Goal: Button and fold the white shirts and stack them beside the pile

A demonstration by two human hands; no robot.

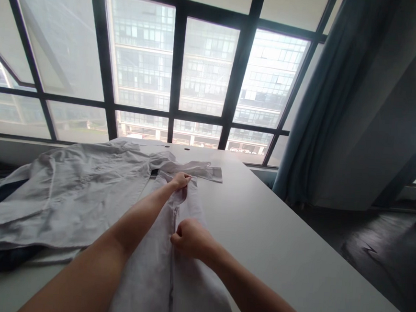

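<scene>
A pale white garment (148,271) lies lengthwise on the table and runs toward me, with a dark gap between its two long panels. At its far end, my left hand (181,180) is closed in a pinch on the garment's upper edge. Nearer to me, my right hand (192,239) is closed with its fingertips at the edge beside the middle gap. Whether this garment is trousers or a coat, I cannot tell. To the left, a second white garment (79,189) is spread out and wrinkled, one sleeve (206,172) reaching past my left hand.
The white table (253,227) stretches to the windows (207,69), its right edge slanting toward me. Dark blue cloth (1,257) shows under the left garment. A blue-grey curtain (315,111) hangs at the right, above a dark floor (373,251).
</scene>
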